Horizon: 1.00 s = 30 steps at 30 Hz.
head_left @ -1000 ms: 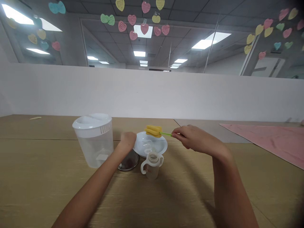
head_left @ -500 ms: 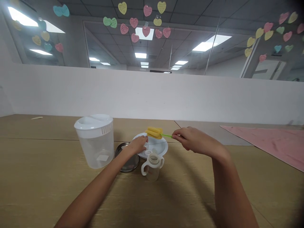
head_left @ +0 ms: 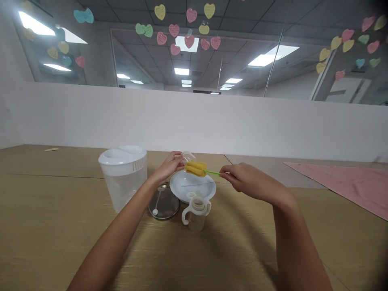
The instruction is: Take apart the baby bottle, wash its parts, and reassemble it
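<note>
My right hand (head_left: 239, 177) grips the thin green handle (head_left: 213, 173) of a brush with a yellow sponge head (head_left: 196, 168), which points left above a white bowl (head_left: 194, 186). Between the fingers of my left hand (head_left: 170, 165) is a clear plastic cap (head_left: 188, 157), raised behind the bowl's far rim and close to the sponge. In front of the bowl stands a clear bottle (head_left: 197, 216) with white handles and an open top. A round metal tray (head_left: 168, 204) lies left of it, with a thin white straw-like piece (head_left: 156, 208) on it.
A tall translucent bucket (head_left: 123, 178) with a white lid stands left of the metal tray. On the right, a pink cloth (head_left: 348, 184) lies across the table (head_left: 60, 226). A small flat piece (head_left: 51, 149) rests at the far left, near the white wall (head_left: 182, 121).
My left hand has lifted the clear cap up out of the bowl, beside the sponge. The white piece on the metal tray now shows more fully. My right hand and the brush have hardly moved.
</note>
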### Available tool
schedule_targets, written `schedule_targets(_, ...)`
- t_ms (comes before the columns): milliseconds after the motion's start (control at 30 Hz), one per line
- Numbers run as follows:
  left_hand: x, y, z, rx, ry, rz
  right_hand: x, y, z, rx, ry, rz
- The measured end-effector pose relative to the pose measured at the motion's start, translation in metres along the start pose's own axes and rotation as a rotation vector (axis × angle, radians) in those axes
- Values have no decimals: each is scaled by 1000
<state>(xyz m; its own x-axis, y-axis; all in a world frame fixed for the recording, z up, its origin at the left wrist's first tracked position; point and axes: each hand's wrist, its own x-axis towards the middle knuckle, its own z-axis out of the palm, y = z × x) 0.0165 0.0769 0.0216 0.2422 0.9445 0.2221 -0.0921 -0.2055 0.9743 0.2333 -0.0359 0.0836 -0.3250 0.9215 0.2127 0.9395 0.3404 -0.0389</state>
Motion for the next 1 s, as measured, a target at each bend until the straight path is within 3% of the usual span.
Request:
schedule_targets(200,-5,2,1,303,-119,9,-4,-1,-2,-51,27,-6)
schedule_targets(433,-2,2,-2,383,-152,28,-3,0,-3,-26,44,-4)
schedule_targets(633,-10,7,4,341,-186,32,1,0,-1,-3,31,14)
schedule_targets(867,-14,12,2,270,-265,170,4,0,0,-10,18,-13)
schedule_targets(1000,-13,12,0,158,-231,243,4,0,-1,28,8,-8)
